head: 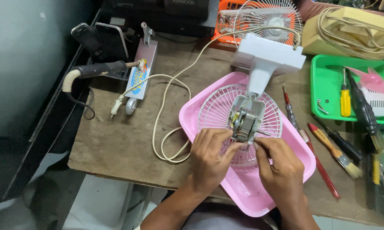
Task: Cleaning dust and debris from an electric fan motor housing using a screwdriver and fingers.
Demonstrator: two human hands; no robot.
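On the wooden table (124, 140), seen from the head camera, two hands work at one small fan motor (244, 120) that sits on one white fan grille (217, 111). That grille lies in one pink tray (243, 191), with the fan's white base (268, 57) tipped up at the tray's far edge. The left hand (209, 157) has its grip pinched closed on the motor's lower left side; the right hand (281, 164) has its grip closed on the motor's lower right corner. One cream cord (168, 127) loops beside the tray. One green tray (324, 76) holds one yellow-handled screwdriver (345, 100), one pink fan blade (373, 79) and one white housing (379, 102). Between the two trays lie two red-handled tools (322, 170) and one paintbrush (334, 151). At far left rest two phones (100, 40) and one soldering iron (102, 69).
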